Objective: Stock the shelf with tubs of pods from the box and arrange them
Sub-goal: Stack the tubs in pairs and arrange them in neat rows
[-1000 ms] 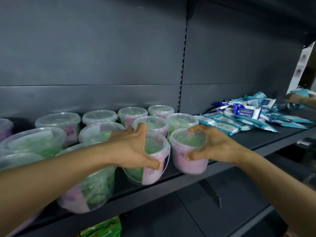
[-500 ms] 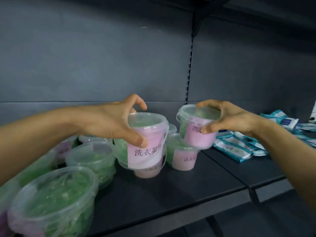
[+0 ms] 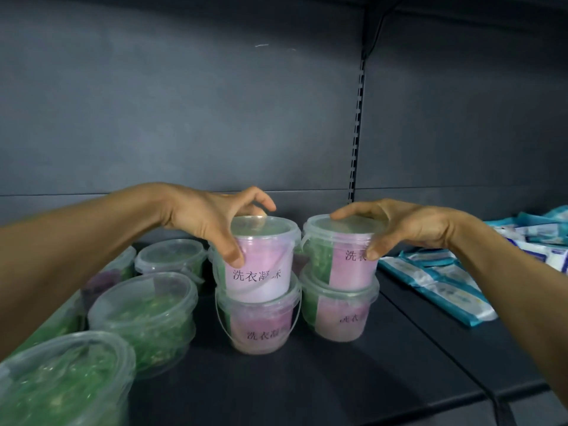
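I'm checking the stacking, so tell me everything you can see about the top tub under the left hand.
The top tub is clear plastic with a snap lid and a pink label printed with dark characters. It stands upright, stacked on a bottom tub on the shelf. The left hand grips it from above, thumb on the label.

Nearest tub [image 3: 61, 382] cut off bottom-left.

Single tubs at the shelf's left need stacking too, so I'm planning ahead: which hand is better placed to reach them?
Left hand, probably: the single tubs sit under its forearm.
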